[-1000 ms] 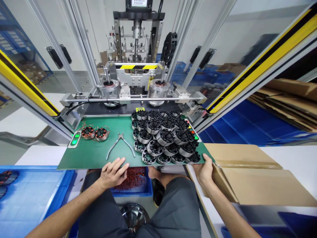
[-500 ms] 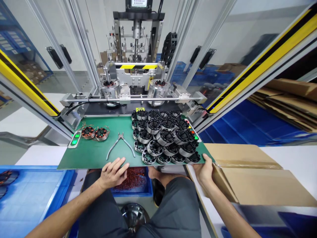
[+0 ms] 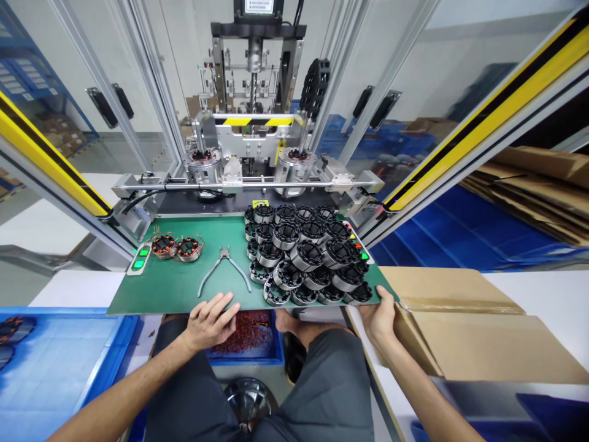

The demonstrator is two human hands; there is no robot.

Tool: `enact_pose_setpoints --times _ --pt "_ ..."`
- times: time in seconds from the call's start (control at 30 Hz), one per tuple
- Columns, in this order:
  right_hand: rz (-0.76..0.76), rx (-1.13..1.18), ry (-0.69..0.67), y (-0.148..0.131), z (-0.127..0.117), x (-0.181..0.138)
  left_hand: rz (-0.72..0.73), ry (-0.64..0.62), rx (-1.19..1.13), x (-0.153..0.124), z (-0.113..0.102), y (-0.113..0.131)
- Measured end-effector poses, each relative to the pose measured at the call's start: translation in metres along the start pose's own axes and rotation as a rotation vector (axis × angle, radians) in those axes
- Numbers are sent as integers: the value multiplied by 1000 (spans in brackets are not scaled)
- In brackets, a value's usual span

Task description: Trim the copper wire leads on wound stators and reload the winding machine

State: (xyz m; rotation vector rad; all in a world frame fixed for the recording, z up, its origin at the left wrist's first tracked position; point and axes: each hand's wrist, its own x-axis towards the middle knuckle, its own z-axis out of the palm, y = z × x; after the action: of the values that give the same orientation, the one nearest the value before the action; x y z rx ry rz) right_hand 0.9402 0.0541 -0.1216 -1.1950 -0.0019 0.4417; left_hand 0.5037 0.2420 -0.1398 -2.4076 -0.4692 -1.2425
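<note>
My left hand lies on the near edge of the green work mat, fingers spread and holding nothing. Just beyond it rests a pair of metal cutters. My right hand rests at the mat's near right corner with its thumb on the edge; its fingers are hidden below. A pile of several black stator cores fills the right half of the mat. Two copper-wound stators sit at the left, by a green push button.
Behind the mat stands a press machine with two round fixtures inside yellow-striped guard frames. A cardboard box is at the right, a blue tray at the left, a blue bin of copper scrap under the mat.
</note>
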Motion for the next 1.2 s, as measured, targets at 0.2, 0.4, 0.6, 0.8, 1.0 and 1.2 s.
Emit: enact_pose_setpoints --times 0.2,0.4,0.6,0.8,1.0,1.2 --pt "-3 -12 -9 1 -1 0 -7 -4 -4 -1 0 0" --pt "-13 0 -22 1 0 -2 -15 3 -2 1 0 1" --pt "10 12 1 0 1 0 -6 5 -3 2 0 0" --pt "7 -2 -19 0 -1 1 -2 4 2 0 0 0" --pt "4 -2 -5 1 -1 2 0 -4 7 0 0 0" --pt "3 -1 -14 3 -3 4 -2 -4 -1 2 -1 0"
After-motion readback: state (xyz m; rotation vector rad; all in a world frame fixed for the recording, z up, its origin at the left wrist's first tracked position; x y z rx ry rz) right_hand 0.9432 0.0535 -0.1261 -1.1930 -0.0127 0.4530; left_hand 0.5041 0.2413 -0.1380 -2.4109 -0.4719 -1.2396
